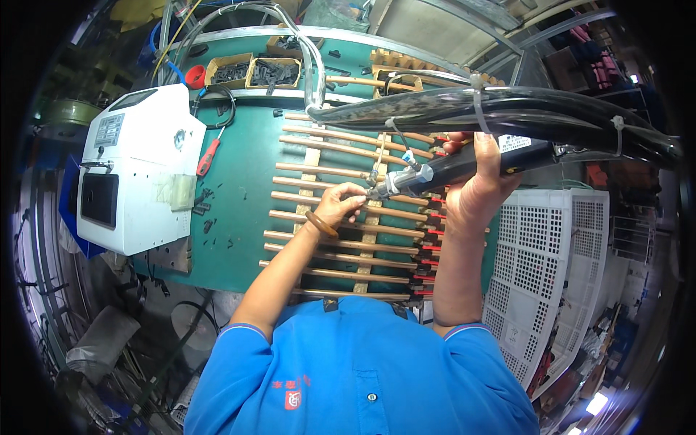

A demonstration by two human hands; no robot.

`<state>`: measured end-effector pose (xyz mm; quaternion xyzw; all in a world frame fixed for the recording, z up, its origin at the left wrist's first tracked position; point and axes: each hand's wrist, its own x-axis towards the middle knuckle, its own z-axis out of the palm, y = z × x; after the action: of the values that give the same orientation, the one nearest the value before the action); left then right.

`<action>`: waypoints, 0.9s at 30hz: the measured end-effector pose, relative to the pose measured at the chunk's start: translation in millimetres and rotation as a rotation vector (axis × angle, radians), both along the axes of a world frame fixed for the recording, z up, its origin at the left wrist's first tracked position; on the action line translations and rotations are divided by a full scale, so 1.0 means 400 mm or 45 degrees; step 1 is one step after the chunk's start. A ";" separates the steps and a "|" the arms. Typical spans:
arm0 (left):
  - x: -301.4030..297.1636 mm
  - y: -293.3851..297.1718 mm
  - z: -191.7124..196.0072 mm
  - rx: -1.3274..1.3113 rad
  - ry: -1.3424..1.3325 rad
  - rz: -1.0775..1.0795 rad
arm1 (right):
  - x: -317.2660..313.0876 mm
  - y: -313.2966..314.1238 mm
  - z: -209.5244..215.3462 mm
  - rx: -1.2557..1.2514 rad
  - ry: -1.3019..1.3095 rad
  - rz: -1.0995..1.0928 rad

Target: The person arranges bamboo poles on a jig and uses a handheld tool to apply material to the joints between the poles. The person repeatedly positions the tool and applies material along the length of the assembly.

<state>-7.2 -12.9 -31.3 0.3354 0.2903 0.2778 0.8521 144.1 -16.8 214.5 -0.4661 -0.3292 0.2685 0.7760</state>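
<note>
My right hand [475,185] is wrapped round the black body of a power screwdriver [455,165], which points left and has a silver nose [403,180]. Close to the tip of that nose, my left hand [342,205] is closed in a pinch; whatever its fingers hold is too small or hidden to name. A brown bangle sits on the left wrist. Below both hands, several wood-coloured rods [341,255] lie side by side across pale notched slats [310,161]. Their right ends carry black and red pieces [426,267].
A thick bundle of black hoses [551,109] crosses above the right hand. On the green table [239,246] are a white machine [138,174], a red-handled screwdriver [209,156] and loose black parts. Boxes of black parts [274,72] stand behind; white perforated crates [533,250] are at right.
</note>
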 end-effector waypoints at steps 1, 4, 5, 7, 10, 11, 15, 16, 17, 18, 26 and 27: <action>-0.003 0.003 -0.001 -0.011 -0.016 -0.006 | 0.000 0.000 -0.001 -0.003 0.002 0.004; -0.014 0.007 -0.005 -0.088 -0.078 -0.040 | 0.001 -0.001 -0.001 -0.022 0.020 -0.002; -0.019 0.007 -0.008 -0.110 -0.126 -0.052 | -0.002 -0.001 0.001 -0.017 0.035 -0.005; -0.028 0.005 -0.012 -0.155 -0.222 -0.077 | -0.008 -0.001 0.003 -0.008 0.065 -0.010; -0.038 0.004 -0.008 -0.212 -0.328 -0.099 | 0.000 -0.003 -0.001 -0.028 0.088 0.032; -0.042 0.003 -0.008 -0.203 -0.341 -0.103 | 0.001 -0.004 -0.002 -0.029 0.099 0.046; -0.051 0.002 -0.012 -0.153 -0.377 -0.115 | -0.005 -0.005 0.000 -0.041 0.095 0.039; -0.052 0.003 -0.011 -0.137 -0.381 -0.120 | -0.006 -0.004 -0.002 -0.033 0.095 0.040; -0.055 0.003 -0.011 -0.145 -0.377 -0.129 | -0.007 -0.003 -0.003 -0.025 0.095 0.041; -0.060 0.004 -0.009 -0.153 -0.373 -0.138 | -0.007 -0.003 -0.006 -0.023 0.085 0.046; -0.083 0.009 0.010 -0.153 -0.326 -0.174 | -0.007 -0.016 -0.029 0.158 -0.015 0.199; -0.083 0.008 0.015 -0.159 -0.345 -0.164 | 0.002 -0.021 -0.041 0.224 -0.043 0.267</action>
<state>-40.4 -9.6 -25.4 0.2592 0.1673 0.2467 0.9187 144.9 -25.3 198.2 -0.3639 -0.4114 0.3103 0.7759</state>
